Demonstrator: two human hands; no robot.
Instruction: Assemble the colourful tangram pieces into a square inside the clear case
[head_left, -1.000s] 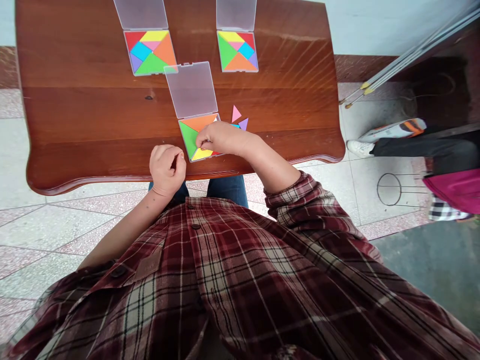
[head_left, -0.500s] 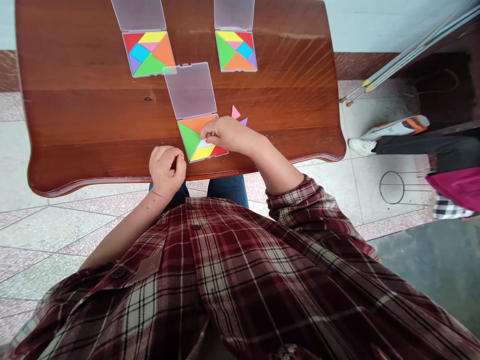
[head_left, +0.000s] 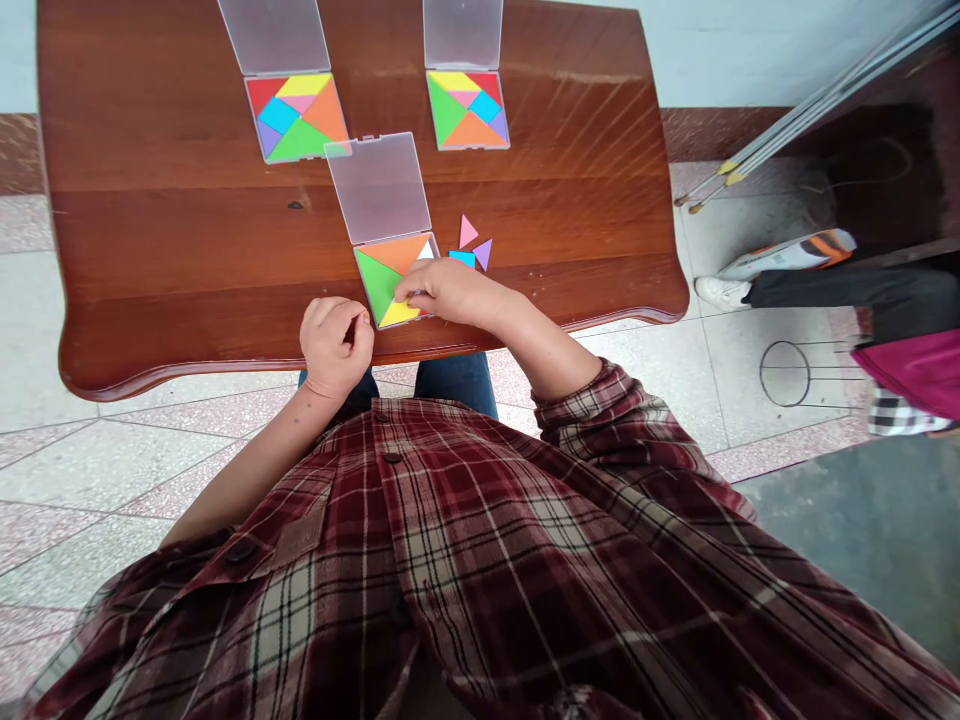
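My right hand [head_left: 446, 290] is over an open tangram case [head_left: 365, 303], its fingers bent and together at the yellow piece [head_left: 399, 314]. Whether they grip that piece or only touch it is hidden. A green triangle [head_left: 375, 285] and an orange triangle [head_left: 397, 252] lie in the case. My hand covers much of its right side. Just right of the case, a pink triangle [head_left: 467, 232], a purple triangle [head_left: 483, 254] and a blue piece [head_left: 463, 260] lie on the wood. My left hand [head_left: 335, 345] rests loosely curled at the table's front edge, with nothing visible in it.
Two more open tangram cases, one at left [head_left: 300, 118] and one at right [head_left: 469, 110], stand farther back on the wooden table [head_left: 187, 230], filled with coloured pieces. Off to the right are crutches [head_left: 780, 130], a person's leg [head_left: 817, 288] and a wire stand [head_left: 785, 373].
My right hand has shifted slightly toward me and left, from the case's middle to the yellow piece. The blue piece beside the case now shows. My left hand stays put.
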